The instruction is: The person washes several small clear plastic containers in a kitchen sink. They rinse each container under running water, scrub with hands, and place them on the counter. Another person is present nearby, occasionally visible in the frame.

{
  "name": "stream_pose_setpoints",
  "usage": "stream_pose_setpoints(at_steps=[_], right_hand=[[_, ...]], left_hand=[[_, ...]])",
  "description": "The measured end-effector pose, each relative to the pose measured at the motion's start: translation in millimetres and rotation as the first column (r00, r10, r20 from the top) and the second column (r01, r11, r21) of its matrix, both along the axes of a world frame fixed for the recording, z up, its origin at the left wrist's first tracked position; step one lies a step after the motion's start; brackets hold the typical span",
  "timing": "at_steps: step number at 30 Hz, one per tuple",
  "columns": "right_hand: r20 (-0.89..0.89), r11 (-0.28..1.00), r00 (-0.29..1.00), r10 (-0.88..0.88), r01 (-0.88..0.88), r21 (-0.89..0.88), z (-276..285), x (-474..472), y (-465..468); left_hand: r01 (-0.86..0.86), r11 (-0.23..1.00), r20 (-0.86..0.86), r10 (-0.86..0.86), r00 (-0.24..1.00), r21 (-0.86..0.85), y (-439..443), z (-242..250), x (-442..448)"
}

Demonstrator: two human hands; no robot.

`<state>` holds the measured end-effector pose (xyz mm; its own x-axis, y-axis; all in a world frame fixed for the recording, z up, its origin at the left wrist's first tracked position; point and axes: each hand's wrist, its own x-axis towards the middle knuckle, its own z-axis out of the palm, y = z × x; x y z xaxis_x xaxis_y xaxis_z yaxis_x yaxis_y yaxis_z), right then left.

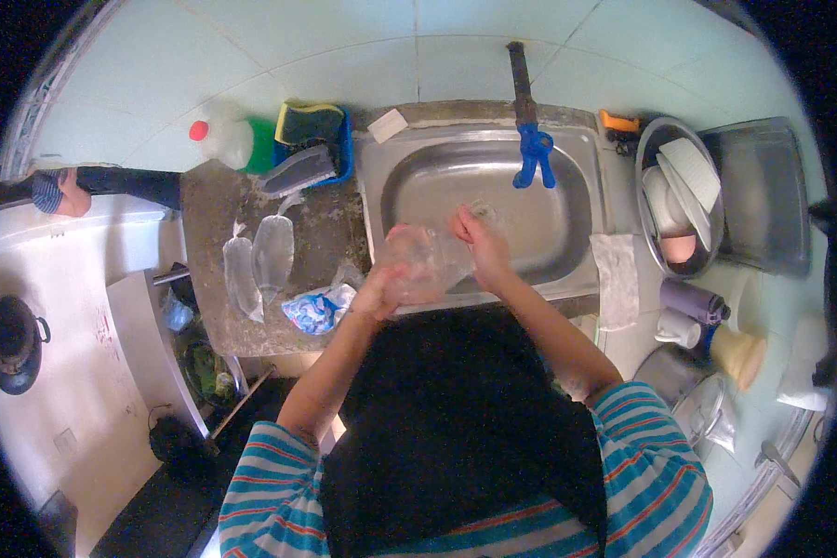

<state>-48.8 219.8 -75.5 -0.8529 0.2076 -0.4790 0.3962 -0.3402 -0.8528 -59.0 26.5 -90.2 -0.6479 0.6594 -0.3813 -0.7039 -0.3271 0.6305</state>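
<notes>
Over the near left edge of the stainless steel sink point(572, 209), my left hand point(387, 286) holds a clear plastic bag point(429, 261), blurred and see-through. My right hand point(488, 247) is at the bag's other end, fingers curled and seeming to pinch it. Whether the bag holds liquid I cannot tell. Two tied clear bags, a nearer-left one point(240, 272) and another beside it point(274, 254), lie plump on the stone counter point(202, 209). A crumpled blue-and-white plastic packet point(317, 310) rests close to my left wrist.
A blue-handled tap point(534, 150) overhangs the sink. At left stand a bottle with green liquid point(240, 143) and a blue basket point(347, 150) with a sponge and brush. On the right are a metal basin point(645, 209) of dishes, a cloth point(617, 279), a purple flask point(690, 300) and a white mug point(678, 328).
</notes>
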Motion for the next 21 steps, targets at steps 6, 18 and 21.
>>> stream_pose_setpoints(at_steps=[6,18,21], right_hand=[[-0.021,0.952,0.996,-0.086,0.088,0.293,-8.7,-3.1,5.3],[0.063,0.953,0.951,-0.303,0.301,0.040,6.5,-1.9,-18.3],[0.094,0.944,0.967,-0.235,0.204,0.260,3.0,2.4,-21.4]], left_hand=[[-0.069,0.994,0.208,0.050,0.977,0.086,0.1,-8.9,1.9],[-0.062,0.971,0.207,0.013,0.978,0.231,20.5,8.7,10.5],[-0.029,0.978,0.211,-0.016,0.977,0.209,17.7,6.0,8.1]])
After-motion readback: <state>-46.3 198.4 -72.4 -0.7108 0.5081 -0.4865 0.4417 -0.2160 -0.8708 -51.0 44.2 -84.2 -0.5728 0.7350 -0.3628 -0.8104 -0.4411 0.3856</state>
